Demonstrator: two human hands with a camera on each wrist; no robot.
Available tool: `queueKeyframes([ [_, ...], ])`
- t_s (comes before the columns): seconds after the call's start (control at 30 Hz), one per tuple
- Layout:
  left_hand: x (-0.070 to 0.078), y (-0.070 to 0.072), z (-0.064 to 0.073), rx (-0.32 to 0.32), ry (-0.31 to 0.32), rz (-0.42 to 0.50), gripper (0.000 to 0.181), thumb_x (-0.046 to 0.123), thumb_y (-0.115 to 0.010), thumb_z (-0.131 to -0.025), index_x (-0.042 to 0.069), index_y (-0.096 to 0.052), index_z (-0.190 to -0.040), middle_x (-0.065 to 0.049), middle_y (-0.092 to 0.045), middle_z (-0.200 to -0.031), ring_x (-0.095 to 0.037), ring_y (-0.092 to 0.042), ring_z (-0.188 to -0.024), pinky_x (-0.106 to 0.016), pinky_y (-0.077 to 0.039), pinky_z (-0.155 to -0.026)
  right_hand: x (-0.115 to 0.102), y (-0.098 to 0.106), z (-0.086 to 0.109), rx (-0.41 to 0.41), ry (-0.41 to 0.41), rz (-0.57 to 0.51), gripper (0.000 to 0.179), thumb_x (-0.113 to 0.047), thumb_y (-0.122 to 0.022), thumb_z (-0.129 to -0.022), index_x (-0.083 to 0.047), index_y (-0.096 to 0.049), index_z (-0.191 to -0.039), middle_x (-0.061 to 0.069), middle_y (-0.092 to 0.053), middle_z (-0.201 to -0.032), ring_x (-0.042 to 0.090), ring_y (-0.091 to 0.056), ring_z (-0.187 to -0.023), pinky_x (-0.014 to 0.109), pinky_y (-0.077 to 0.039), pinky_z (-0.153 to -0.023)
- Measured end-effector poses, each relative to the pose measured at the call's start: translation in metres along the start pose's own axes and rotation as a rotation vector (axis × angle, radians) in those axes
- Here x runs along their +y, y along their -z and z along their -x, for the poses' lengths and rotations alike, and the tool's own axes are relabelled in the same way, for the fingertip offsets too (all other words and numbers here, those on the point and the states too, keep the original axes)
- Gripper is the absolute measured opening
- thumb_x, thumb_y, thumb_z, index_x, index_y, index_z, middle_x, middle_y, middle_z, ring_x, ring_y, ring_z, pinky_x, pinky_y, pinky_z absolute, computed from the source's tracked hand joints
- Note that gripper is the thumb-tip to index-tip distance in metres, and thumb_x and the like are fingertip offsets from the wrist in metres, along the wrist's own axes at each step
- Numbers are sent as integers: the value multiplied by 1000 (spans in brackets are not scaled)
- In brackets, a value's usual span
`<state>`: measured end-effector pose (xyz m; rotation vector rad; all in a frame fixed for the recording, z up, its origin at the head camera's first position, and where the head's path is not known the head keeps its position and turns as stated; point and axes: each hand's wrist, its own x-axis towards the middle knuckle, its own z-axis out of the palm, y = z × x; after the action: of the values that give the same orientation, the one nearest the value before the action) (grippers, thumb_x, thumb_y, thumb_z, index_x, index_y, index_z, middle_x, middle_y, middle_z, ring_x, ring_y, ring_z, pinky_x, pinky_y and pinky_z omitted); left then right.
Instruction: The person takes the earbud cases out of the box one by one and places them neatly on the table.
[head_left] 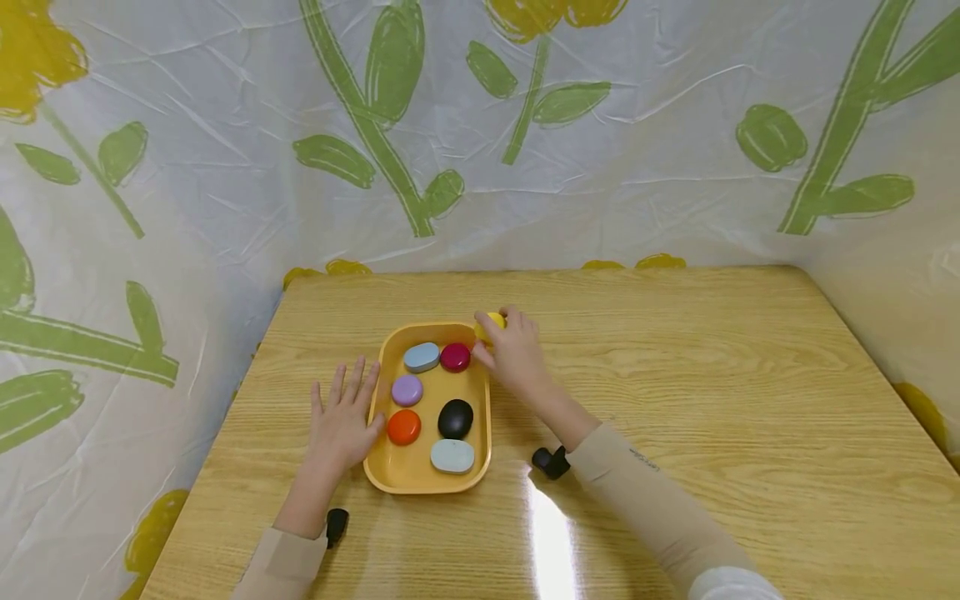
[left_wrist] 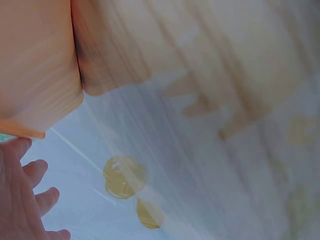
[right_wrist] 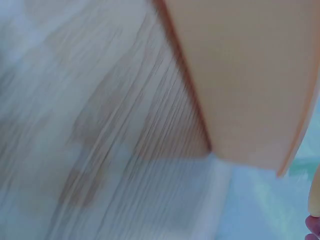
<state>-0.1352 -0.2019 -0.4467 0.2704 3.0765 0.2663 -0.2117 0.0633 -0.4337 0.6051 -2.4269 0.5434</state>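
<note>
My right hand [head_left: 522,360] holds a smooth yellow pebble-like piece [head_left: 491,327] between thumb and fingers, at the far right corner of a yellow-orange tray [head_left: 427,485]. A sliver of that piece shows at the right wrist view's edge. With fingers spread, my left hand [head_left: 340,429] lies along the tray's left side, its thumb at the rim. Inside the tray are a blue oval piece [head_left: 422,357], a crimson piece [head_left: 455,357], a purple piece [head_left: 407,390], an orange-red piece [head_left: 404,427], a black piece [head_left: 455,418] and a pale grey-blue piece [head_left: 452,456].
The tray stands on a wood-grain table [head_left: 675,375], left of its middle. A white cloth [head_left: 637,167] with flowers and leaves hangs round the back and sides. Black wrist devices [head_left: 551,462] show beside both forearms.
</note>
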Motion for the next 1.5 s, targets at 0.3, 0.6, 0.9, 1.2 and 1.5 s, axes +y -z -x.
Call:
queueKeyframes([
  [0.3, -1, -2, -2, 17, -3, -11, 70, 36, -47, -88, 19, -15, -148, -8, -8, -154, -32, 1, -140, -59, 8, -106, 33, -2, 14, -55, -78, 8, 33, -14, -65, -77, -8, -59, -110, 28, -53, -100, 40, -53, -87, 50, -46, -74],
  [0.6, -1, -2, -2, 11, 5, -9, 70, 36, -47, -89, 20, -15, -148, -7, -8, -154, -32, 0, -140, -58, 10, -106, 48, -4, 30, -285, -121, 27, 33, -18, -64, -82, -11, -57, -114, 25, -51, -102, 38, -50, -87, 48, -45, -74],
  [0.9, -1, -3, -2, 12, 7, -8, 70, 36, -48, -89, 20, -15, -148, -7, -8, -154, -33, 0, -139, -58, 12, -106, 50, -3, 36, -521, -142, 105, 38, -27, -59, -88, -17, -50, -124, 23, -46, -108, 40, -49, -99, 53, -45, -79],
  [1.2, -2, -3, -1, 17, 5, 5, 70, 36, -48, -88, 20, -14, -148, -8, -8, -154, -34, -1, -139, -58, 11, -106, 50, -4, 37, -584, -134, 116, 35, -26, -56, -90, -16, -48, -123, 23, -45, -111, 40, -48, -102, 52, -46, -77],
  [1.5, -1, -3, 0, 12, 4, 16, 71, 36, -49, -89, 20, -14, -148, -8, -8, -154, -33, 1, -139, -59, 11, -106, 50, -6, 38, -599, -166, 86, 37, -24, -54, -89, -17, -48, -125, 23, -44, -114, 39, -47, -105, 53, -44, -81],
])
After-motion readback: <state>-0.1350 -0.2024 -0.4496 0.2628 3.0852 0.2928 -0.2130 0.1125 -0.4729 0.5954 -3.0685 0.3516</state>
